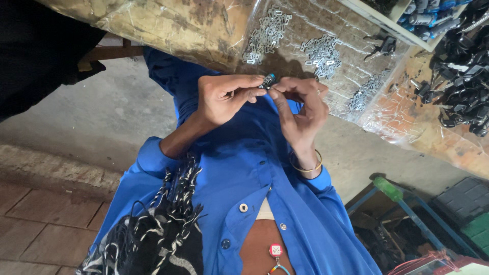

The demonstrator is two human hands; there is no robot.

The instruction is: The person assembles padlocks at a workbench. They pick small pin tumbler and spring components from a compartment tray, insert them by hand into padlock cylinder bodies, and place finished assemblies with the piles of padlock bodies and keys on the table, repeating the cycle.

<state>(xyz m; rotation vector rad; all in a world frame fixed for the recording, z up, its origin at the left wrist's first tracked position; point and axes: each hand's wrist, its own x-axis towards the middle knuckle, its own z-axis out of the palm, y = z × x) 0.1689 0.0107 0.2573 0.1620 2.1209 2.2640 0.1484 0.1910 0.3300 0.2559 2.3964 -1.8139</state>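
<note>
Fingers of the left hand (224,97) and right hand (300,109) are covering most of a small dark part with a blue tip (268,80), leaving its shape too small to tell. The right hand's pinch is hiding whatever is lying between thumb and forefinger. Heaps of small metal pieces (267,33) on the plastic-covered bench (168,25) are blurring into glare, their form unclear. A pile of black parts (466,76) is being cut off by the right edge, as is a compartment tray (407,20) at the top. The striped scarf (153,234) is running out at the bottom edge.
</note>
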